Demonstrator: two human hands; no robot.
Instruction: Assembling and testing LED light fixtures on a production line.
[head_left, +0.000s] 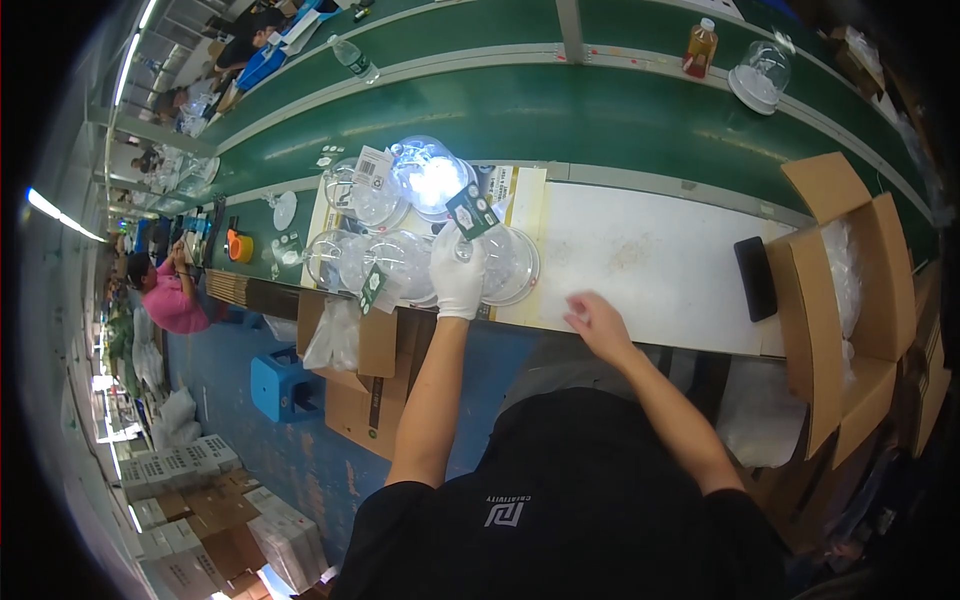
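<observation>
Wearing a black shirt just below the camera, at a bench of clear domes.
Holding the gloved left hand among them, beside a green tag, fingers partly hidden: cannot tell whether spread or pinching. Holding the bare right hand by the bench's near edge, fingers loosely bent, slightly apart. Facing a lit dome beyond the left hand.

Place: factory floor | long green benches | co-worker | stacked cartons | tube lights
</observation>
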